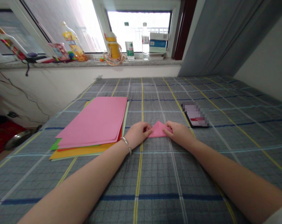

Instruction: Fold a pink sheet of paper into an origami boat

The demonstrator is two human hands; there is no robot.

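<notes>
A small piece of pink paper (158, 129), folded into a triangle with its point facing away from me, lies on the plaid sheet. My left hand (139, 133), with a silver bangle at the wrist, pinches its left corner. At the right corner, the thumb and fingers of my right hand (178, 132) are closed on the paper too. Left of my hands lies a stack of coloured paper (96, 121), pink on top, with orange, green and red sheets showing at the edges.
A phone (195, 115) with a blurred-out screen lies right of my hands on the plaid sheet (154, 174). Along the windowsill (89, 63) stand a yellow cup (114, 48), an orange drink bottle (73, 42), clear bottles and stacked boxes (158, 43). Cables hang at the far left.
</notes>
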